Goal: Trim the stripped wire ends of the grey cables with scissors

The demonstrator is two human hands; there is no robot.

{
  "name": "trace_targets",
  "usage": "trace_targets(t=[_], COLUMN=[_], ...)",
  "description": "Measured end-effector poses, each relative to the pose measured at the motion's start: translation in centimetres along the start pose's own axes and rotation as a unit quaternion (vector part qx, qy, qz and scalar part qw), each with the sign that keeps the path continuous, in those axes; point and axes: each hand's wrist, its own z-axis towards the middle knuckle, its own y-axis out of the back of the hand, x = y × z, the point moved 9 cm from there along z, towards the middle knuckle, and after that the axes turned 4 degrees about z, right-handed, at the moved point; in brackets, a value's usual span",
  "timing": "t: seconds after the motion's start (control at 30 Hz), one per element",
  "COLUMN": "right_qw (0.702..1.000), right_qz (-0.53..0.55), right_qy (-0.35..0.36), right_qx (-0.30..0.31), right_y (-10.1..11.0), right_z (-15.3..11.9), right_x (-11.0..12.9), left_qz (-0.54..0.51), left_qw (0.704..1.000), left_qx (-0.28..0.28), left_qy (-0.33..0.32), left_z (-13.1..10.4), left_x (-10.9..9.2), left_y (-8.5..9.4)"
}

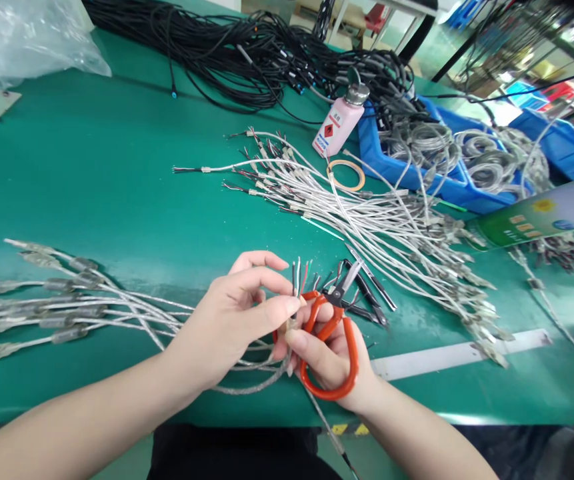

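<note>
Near the front edge of the green table, my left hand (pixel 239 320) pinches the stripped end of a cable (pixel 293 325), whose thin black, white, red and green wires point up. My right hand (pixel 334 363) holds orange-handled scissors (pixel 331 393), blades pointing up and to the right, and its thumb presses on the same cable end just below the left fingertips. Grey cables with connectors (pixel 84 313) run from the left to beneath my hands. Parts of the fingers are hidden behind the scissor handles and the cable.
White cables (pixel 367 227) with bared ends lie across the middle right, beside a tape ring (pixel 347 175), pink bottle (pixel 337 123) and tweezers (pixel 374 280). A steel ruler (pixel 431 360) lies at front right. Blue bins (pixel 401 175) and black cables (pixel 237 60) stand behind.
</note>
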Motion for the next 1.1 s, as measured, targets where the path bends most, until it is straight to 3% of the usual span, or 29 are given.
trace_targets(t=[0.23,0.47,1.1], right_qw=[1.0,1.0,0.998], right_qz=[-0.008,-0.003,0.053], right_qy=[-0.016,-0.012,0.013], right_qx=[0.001,0.021,0.034], right_y=[-0.1,-0.2,-0.2], right_z=[0.1,0.2,0.2], right_x=[-0.1,0.0,0.1], left_qz=[-0.067,-0.16,-0.187], left_qw=[0.997,0.978,0.975], left_qx=[-0.012,0.097,0.071], left_qy=[0.035,0.089,0.095], left_z=[-0.1,-0.5,-0.5], left_x=[0.2,0.7,0.8], left_y=[-0.2,-2.3,-2.3])
